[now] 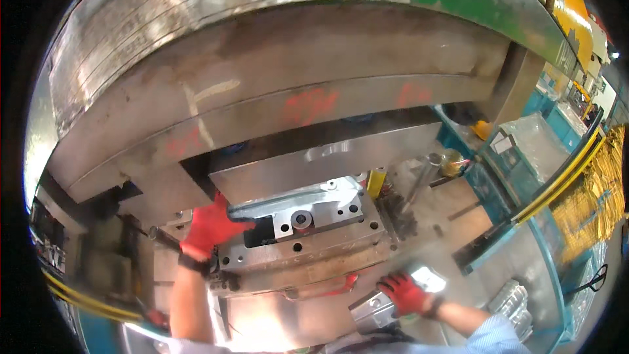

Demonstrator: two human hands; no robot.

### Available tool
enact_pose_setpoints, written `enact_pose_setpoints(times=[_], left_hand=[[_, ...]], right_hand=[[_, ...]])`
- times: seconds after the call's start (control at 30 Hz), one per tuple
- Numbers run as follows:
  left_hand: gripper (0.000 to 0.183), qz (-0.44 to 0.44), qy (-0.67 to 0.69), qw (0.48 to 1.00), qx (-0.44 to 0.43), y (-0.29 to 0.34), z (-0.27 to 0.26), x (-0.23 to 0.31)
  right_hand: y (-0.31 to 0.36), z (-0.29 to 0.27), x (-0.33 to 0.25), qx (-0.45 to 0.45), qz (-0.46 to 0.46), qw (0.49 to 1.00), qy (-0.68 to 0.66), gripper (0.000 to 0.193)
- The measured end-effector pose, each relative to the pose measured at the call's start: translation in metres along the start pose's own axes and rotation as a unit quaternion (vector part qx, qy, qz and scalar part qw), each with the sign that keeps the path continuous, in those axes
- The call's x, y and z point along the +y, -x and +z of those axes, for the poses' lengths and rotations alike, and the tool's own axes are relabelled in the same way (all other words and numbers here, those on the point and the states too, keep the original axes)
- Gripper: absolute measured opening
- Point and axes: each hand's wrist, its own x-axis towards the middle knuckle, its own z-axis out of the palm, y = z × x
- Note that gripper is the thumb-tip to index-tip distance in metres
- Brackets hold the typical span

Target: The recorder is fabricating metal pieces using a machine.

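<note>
My left hand [211,224], in a red glove, is at the left end of the lower die [334,239], under the raised upper block. Its thumb and fingers are spread apart, with the fingertips partly hidden. Close beside them, a shiny stamped metal part [295,203] lies along the top of the die. My right hand [407,294], also red-gloved, is curled over a bright sheet-metal part [375,309] in front of the die on the right. The exact outline of that part is partly covered by the glove.
The press's heavy upper block [327,151] hangs low over the die. Several formed metal pieces [512,308] lie at the lower right. Teal bins [524,151] and yellow-black bars [557,180] stand along the right. A metal post [422,177] rises beside the die.
</note>
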Motion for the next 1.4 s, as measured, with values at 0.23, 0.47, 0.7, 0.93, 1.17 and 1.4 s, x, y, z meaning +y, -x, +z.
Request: enact_pose_setpoints(times=[0.23, 0.47, 0.7, 0.93, 1.17, 1.4], left_hand=[[0.097, 0.002, -0.127, 0.954, 0.271, 0.156, 0.032, 0.031], [0.096, -0.272, -0.069, 0.912, 0.3, 0.329, 0.095, 0.066], [0.09, -0.487, -0.142, 0.773, 0.381, 0.405, 0.121, 0.039], [0.096, -0.522, -0.211, 0.753, 0.339, 0.391, 0.13, -0.04], [0.106, -0.59, -0.174, 0.754, 0.229, 0.35, 0.148, -0.072], [0.111, -0.552, -0.253, 0.781, 0.144, 0.333, 0.161, -0.095]], right_hand=[[-0.019, -0.035, -0.005, -0.07, -0.052, 0.996, 0.035, 0.109], [-0.022, -0.02, 0.0, -0.051, -0.098, 0.994, 0.001, 0.109], [-0.023, -0.016, 0.003, -0.073, -0.129, 0.987, 0.054, 0.116], [-0.026, -0.021, -0.001, -0.085, -0.135, 0.985, 0.073, 0.116], [-0.017, -0.02, 0.001, -0.038, -0.131, 0.99, 0.019, 0.112], [-0.014, -0.081, -0.019, 0.0, -0.069, 0.997, -0.034, 0.111]])
